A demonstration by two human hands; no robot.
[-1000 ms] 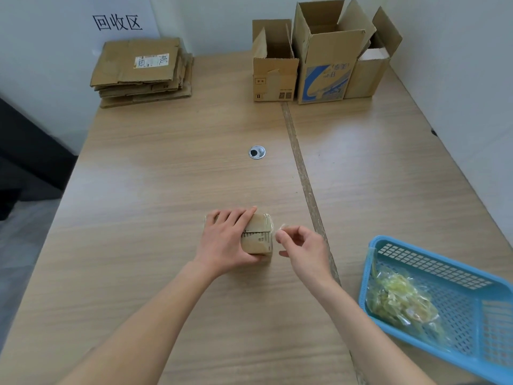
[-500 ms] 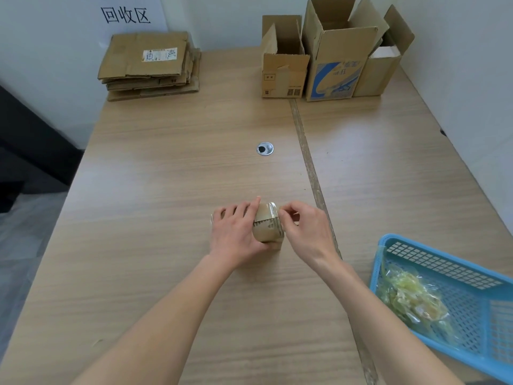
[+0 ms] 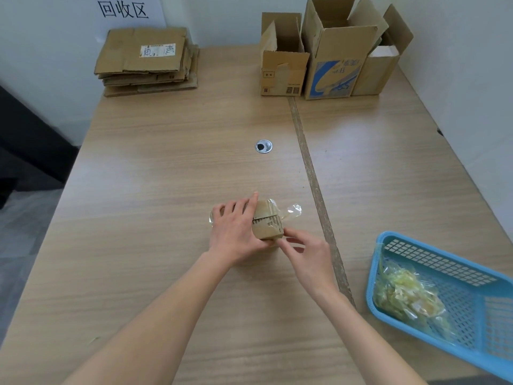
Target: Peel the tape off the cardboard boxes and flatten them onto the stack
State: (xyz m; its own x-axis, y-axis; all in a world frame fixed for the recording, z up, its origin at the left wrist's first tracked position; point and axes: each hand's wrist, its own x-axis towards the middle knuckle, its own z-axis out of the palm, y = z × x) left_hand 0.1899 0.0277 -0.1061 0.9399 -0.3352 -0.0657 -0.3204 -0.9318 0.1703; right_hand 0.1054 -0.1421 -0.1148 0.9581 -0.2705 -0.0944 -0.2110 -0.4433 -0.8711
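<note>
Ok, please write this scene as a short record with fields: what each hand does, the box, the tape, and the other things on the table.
left hand: holds the small box down on the table
right hand: fingertips at the box's near right corner
tape: clear strip, partly peeled, loose end sticking out to the right
flat stack: far left
open boxes: three, far end
blue basket: near right, holds crumpled tape

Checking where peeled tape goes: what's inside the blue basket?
The blue basket holds a crumpled wad of yellowish clear tape at its left end. Anything beneath the wad is hidden.
</note>
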